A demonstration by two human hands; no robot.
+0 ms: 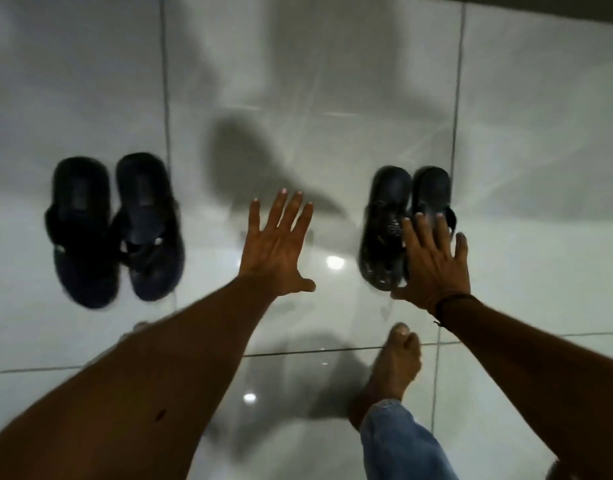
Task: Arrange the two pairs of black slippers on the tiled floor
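Two pairs of black slippers lie on the glossy white tiled floor (pixel 298 64). The left pair (pixel 114 230) sits side by side, heels toward the far side. The right pair (pixel 391 220) lies close together, partly covered by my right hand (pixel 433 258), which hovers over it with fingers spread, holding nothing. My left hand (pixel 277 251) is stretched out flat between the two pairs, fingers apart, with nothing in it. The picture is motion-blurred.
My bare right foot (pixel 391 372) with a blue jeans cuff (pixel 398 441) stands on the tiles near the bottom right. Grey grout lines cross the floor. A dark edge (pixel 540 5) runs along the top right. Shadows of my arms fall on the tiles.
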